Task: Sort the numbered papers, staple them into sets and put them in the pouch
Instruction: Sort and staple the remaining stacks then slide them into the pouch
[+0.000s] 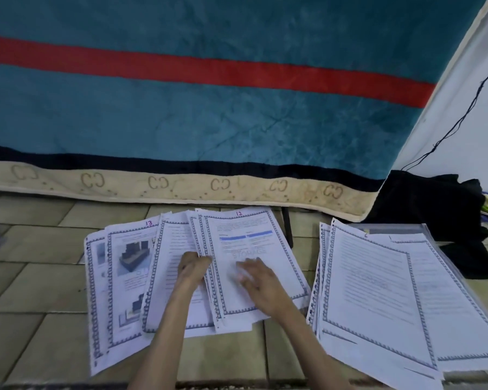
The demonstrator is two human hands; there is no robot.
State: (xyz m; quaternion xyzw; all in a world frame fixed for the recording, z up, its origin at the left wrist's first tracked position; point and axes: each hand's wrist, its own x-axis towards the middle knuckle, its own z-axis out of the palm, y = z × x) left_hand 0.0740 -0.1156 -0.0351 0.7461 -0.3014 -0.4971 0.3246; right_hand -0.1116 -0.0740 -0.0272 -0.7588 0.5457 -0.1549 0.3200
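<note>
Bordered printed papers lie fanned out on the tiled floor. The top sheet marked 12 [248,240] lies in the middle, with a sheet marked 13 [124,266] to its left. My left hand [193,267] curls its fingers round the left edge of the sheets under sheet 12. Flat on sheet 12 lies my right hand [255,280], fingers spread. A second pile of papers [378,291] lies to the right, on what looks like a clear plastic pouch [426,229]. No stapler is in view.
A teal blanket [209,116] with a red stripe and a beige hem hangs over a bed edge just behind the papers. A black cloth [428,204] lies at the right by the white wall, where a black cable [462,116] runs.
</note>
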